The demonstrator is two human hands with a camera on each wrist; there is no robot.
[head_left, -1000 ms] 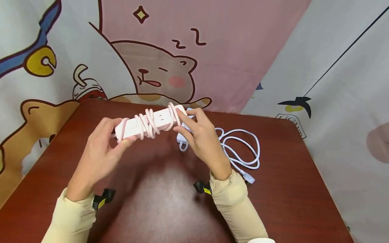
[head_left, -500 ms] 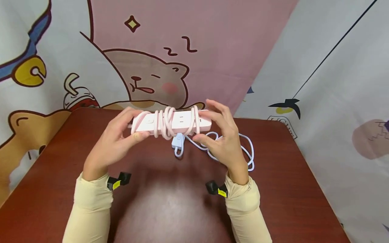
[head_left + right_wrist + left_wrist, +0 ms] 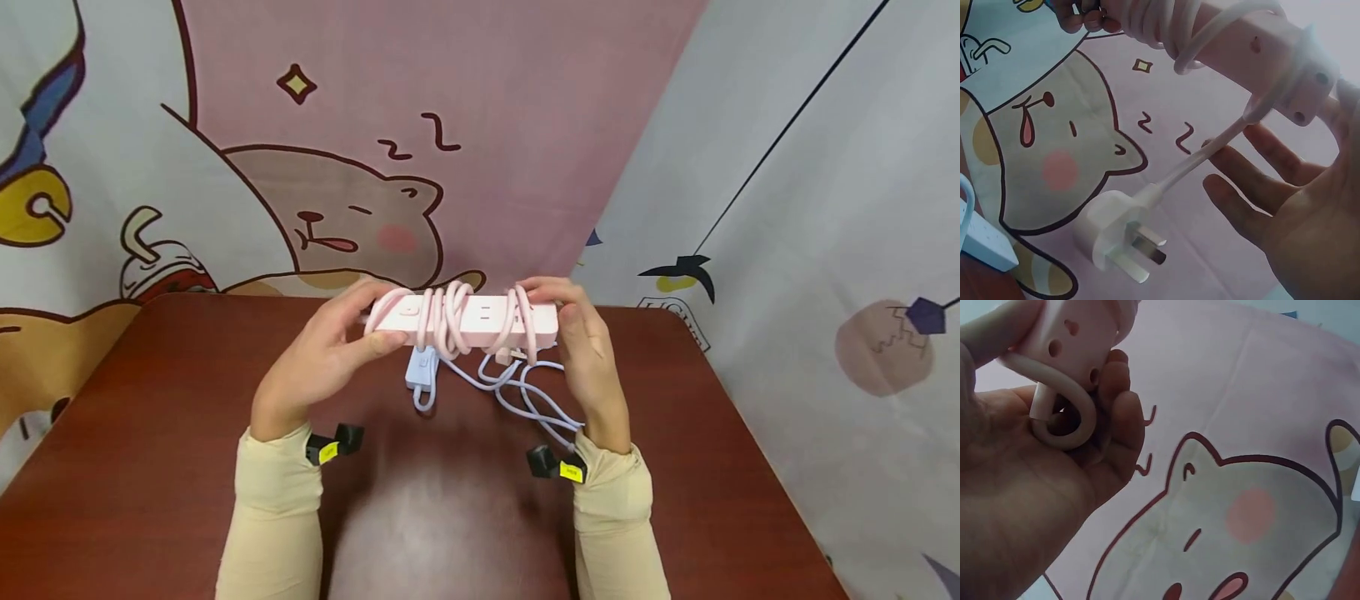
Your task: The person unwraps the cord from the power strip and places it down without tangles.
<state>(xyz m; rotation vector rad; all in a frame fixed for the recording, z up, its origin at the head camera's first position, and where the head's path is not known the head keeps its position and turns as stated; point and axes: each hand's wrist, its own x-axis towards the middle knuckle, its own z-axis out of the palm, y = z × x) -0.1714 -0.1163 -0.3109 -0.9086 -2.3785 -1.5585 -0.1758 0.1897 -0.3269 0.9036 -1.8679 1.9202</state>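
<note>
Head view: we see the pink power strip [image 3: 483, 330], tilted and farther left a second ago, now level above the reddish-brown table [image 3: 435, 517]. The left hand [image 3: 318, 354] grips one end with curled fingers and thumb; the right hand [image 3: 592, 358], fingers loosely extended, touches the other, before a cartoon-bear curtain [image 3: 525, 167].

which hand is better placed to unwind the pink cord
Probably the right hand: it is beside the cord near the hanging plug, while the left hand grips the power strip at the opposite end.
</note>
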